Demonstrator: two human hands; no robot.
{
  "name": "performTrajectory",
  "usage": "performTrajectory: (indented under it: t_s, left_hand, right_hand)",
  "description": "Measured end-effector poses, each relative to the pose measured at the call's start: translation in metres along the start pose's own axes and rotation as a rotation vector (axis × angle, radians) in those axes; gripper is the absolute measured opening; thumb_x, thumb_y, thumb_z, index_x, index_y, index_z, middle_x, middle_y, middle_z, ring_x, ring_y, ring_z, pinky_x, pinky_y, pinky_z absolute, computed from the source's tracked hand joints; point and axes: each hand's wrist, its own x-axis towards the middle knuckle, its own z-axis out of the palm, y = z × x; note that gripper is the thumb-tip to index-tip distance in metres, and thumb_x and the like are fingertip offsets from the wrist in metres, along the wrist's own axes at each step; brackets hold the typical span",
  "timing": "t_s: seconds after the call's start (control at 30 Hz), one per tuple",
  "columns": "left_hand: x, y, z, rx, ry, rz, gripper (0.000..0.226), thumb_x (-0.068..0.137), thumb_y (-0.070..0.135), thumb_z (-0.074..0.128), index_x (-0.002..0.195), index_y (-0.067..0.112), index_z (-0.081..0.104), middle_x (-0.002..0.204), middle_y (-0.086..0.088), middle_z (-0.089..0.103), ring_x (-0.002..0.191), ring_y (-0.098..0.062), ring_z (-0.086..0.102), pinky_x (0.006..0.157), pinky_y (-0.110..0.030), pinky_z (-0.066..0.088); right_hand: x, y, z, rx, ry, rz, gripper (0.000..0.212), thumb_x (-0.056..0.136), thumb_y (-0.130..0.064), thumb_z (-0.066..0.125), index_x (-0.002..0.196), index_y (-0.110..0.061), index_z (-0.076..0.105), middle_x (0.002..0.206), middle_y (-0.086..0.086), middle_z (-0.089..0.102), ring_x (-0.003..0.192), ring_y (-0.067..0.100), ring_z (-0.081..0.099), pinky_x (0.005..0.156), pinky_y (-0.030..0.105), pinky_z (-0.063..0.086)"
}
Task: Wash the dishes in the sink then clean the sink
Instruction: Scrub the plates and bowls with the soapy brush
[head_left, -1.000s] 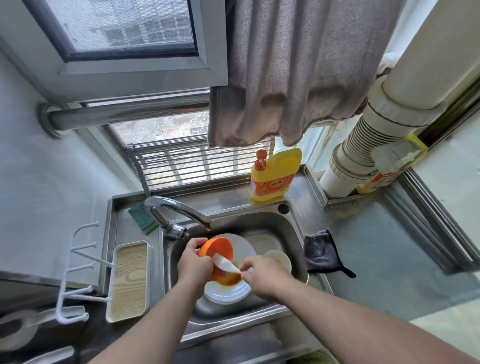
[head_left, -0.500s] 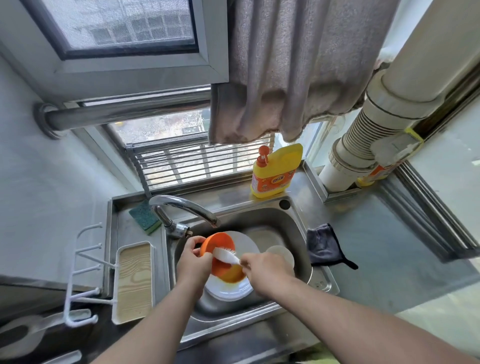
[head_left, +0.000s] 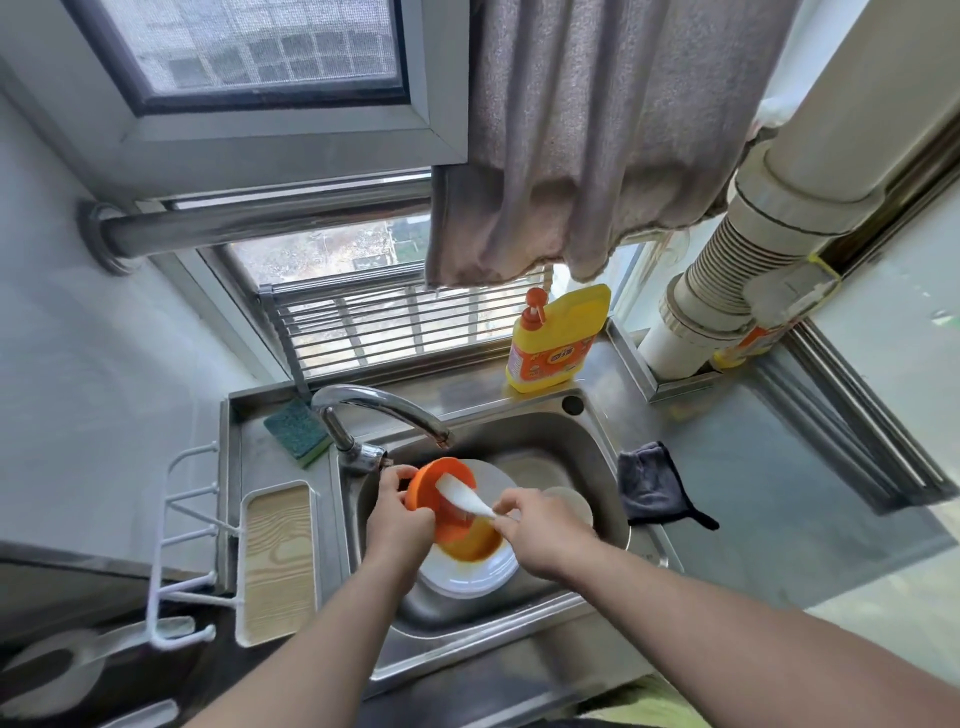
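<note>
1. Scrubbing of an orange bowl (head_left: 441, 493) is the step in hand: the bowl is tipped on its side over a white plate (head_left: 470, 569) in the sink (head_left: 597, 467), at about 6 o'clock from the faucet spout (head_left: 384, 410).
2. The left hand (head_left: 400, 519) curls round the bowl's rim at its 9 o'clock side and holds it tilted; the right hand (head_left: 535, 535) pinches the handle of a white brush (head_left: 462, 496), whose head lies inside the bowl.
3. Orange-brown liquid pools on the plate just below the bowl, so the plate looks unwashed, and a smaller pale dish (head_left: 569, 506) lies at 3 o'clock of it in the basin.
4. No water can be made out running from the spout.
5. Outward on the ledge: a green sponge (head_left: 296, 434) at 10 o'clock of the sink, a yellow detergent bottle (head_left: 558, 338) at 1 o'clock, a dark cloth (head_left: 652, 483) at 3 o'clock on the counter, and a white tray with a wooden base (head_left: 278, 561) at 9 o'clock.
6. Judged from this, the task is early. The next move calls for a firm left-hand hold while the brush works round the inner wall, then a rinse; a wet bowl could slip.
</note>
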Motion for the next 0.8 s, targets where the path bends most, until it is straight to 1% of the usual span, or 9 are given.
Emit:
performTrajectory:
  t_s: [0.07, 0.17, 0.23, 0.33, 0.4, 0.5, 0.6, 0.67, 0.8]
  left_hand:
    - [0.0, -0.002, 0.0, -0.001, -0.045, -0.014, 0.065, 0.071, 0.004, 0.051, 0.11, 0.055, 0.061, 0.105, -0.001, 0.072, 0.095, -0.028, 0.069, 0.077, -0.053, 0.065]
    - [0.0, 0.011, -0.003, 0.05, -0.126, -0.051, 0.056, 0.073, 0.016, 0.052, 0.113, 0.052, 0.067, 0.106, 0.002, 0.073, 0.092, -0.03, 0.072, 0.063, -0.042, 0.064]
    - [0.007, 0.018, -0.006, 0.065, -0.143, -0.084, 0.049, 0.076, 0.023, 0.056, 0.115, 0.05, 0.069, 0.109, 0.001, 0.072, 0.091, -0.033, 0.072, 0.059, -0.04, 0.063]
    - [0.018, 0.019, -0.007, -0.004, -0.105, -0.073, 0.036, 0.089, 0.026, 0.058, 0.113, 0.05, 0.07, 0.117, -0.002, 0.068, 0.098, -0.036, 0.068, 0.056, -0.042, 0.063]
    - [0.023, 0.015, -0.005, 0.018, -0.038, 0.038, 0.027, 0.099, 0.034, 0.06, 0.116, 0.053, 0.069, 0.124, -0.003, 0.062, 0.103, -0.031, 0.064, 0.055, -0.042, 0.063]
    - [0.02, 0.006, -0.003, 0.005, 0.014, 0.136, 0.031, 0.103, 0.029, 0.062, 0.124, 0.051, 0.067, 0.128, -0.005, 0.051, 0.104, -0.026, 0.06, 0.057, -0.041, 0.064]
    - [0.016, -0.002, 0.002, -0.026, -0.047, 0.086, 0.056, 0.092, 0.008, 0.067, 0.131, 0.048, 0.062, 0.13, -0.001, 0.044, 0.111, -0.03, 0.057, 0.065, -0.04, 0.062]
    - [0.012, -0.001, 0.005, 0.047, -0.077, 0.049, 0.072, 0.08, 0.0, 0.071, 0.138, 0.04, 0.053, 0.133, -0.001, 0.041, 0.113, -0.027, 0.053, 0.081, -0.04, 0.059]
    - [0.015, -0.003, 0.015, 0.257, -0.064, 0.083, 0.073, 0.072, 0.015, 0.089, 0.133, 0.027, 0.05, 0.127, 0.0, 0.044, 0.109, -0.021, 0.055, 0.094, -0.042, 0.056]
  right_hand:
    - [0.002, -0.004, -0.01, -0.201, 0.075, -0.077, 0.024, 0.106, -0.042, 0.047, 0.126, -0.042, 0.06, 0.118, 0.0, 0.071, 0.106, 0.029, 0.066, 0.078, 0.035, 0.048]
    - [-0.002, -0.012, -0.019, -0.622, 0.114, -0.283, 0.04, 0.105, -0.014, 0.043, 0.132, -0.041, 0.054, 0.114, 0.007, 0.068, 0.102, 0.036, 0.067, 0.067, 0.037, 0.04]
    - [-0.002, -0.009, -0.014, -0.698, 0.091, -0.3, 0.047, 0.101, -0.004, 0.043, 0.135, -0.036, 0.05, 0.111, 0.009, 0.066, 0.1, 0.038, 0.068, 0.065, 0.039, 0.041]
    - [-0.001, -0.001, 0.001, -0.535, 0.042, -0.19, 0.042, 0.099, -0.006, 0.042, 0.127, -0.038, 0.047, 0.106, 0.012, 0.067, 0.094, 0.037, 0.066, 0.068, 0.039, 0.044]
    - [-0.002, -0.003, 0.015, -0.262, -0.002, -0.089, 0.022, 0.104, -0.022, 0.043, 0.119, -0.033, 0.054, 0.106, 0.01, 0.068, 0.096, 0.035, 0.065, 0.075, 0.039, 0.049]
    - [-0.009, -0.006, 0.022, 0.141, -0.099, 0.016, 0.021, 0.105, -0.034, 0.048, 0.118, -0.031, 0.065, 0.108, -0.001, 0.067, 0.102, 0.024, 0.063, 0.086, 0.035, 0.05]
    - [-0.003, 0.006, 0.013, -0.052, -0.064, -0.029, 0.022, 0.106, -0.038, 0.043, 0.119, -0.034, 0.061, 0.114, 0.002, 0.069, 0.1, 0.028, 0.064, 0.079, 0.035, 0.048]
    - [0.004, 0.019, 0.009, -0.25, 0.036, -0.079, 0.019, 0.108, -0.036, 0.037, 0.121, -0.037, 0.052, 0.107, 0.006, 0.069, 0.094, 0.034, 0.066, 0.068, 0.035, 0.046]
    - [0.007, 0.048, 0.01, -0.295, 0.088, -0.086, 0.023, 0.107, -0.038, 0.035, 0.127, -0.041, 0.046, 0.104, 0.005, 0.069, 0.087, 0.035, 0.065, 0.064, 0.037, 0.046]
